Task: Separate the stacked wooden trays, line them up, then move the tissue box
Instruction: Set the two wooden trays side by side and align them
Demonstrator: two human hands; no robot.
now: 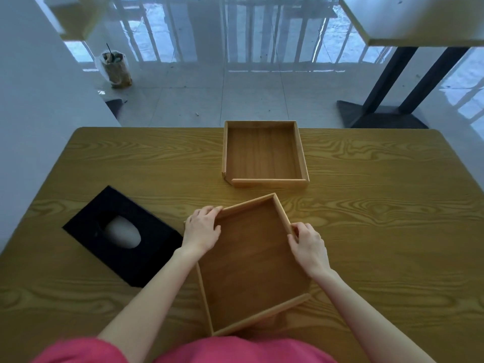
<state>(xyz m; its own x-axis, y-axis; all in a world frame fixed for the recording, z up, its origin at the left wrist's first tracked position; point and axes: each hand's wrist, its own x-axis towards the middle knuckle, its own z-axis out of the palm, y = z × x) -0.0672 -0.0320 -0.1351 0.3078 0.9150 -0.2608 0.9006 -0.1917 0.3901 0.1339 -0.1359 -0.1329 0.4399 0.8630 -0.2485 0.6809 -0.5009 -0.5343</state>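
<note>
Two shallow wooden trays lie apart on the wooden table (379,231). The far tray (263,153) sits square at the table's back edge. The near tray (251,263) is turned at an angle, close to my body. My left hand (203,227) grips its far left corner. My right hand (307,243) grips its right wall near the far corner. A black tissue box (123,237) with a white tissue in its oval opening lies flat to the left of my left hand, not touched.
A white wall (39,87) borders the table's left side. On the floor behind stand a bagged drink cup (115,65) and another table's dark legs and base (387,100) at the right.
</note>
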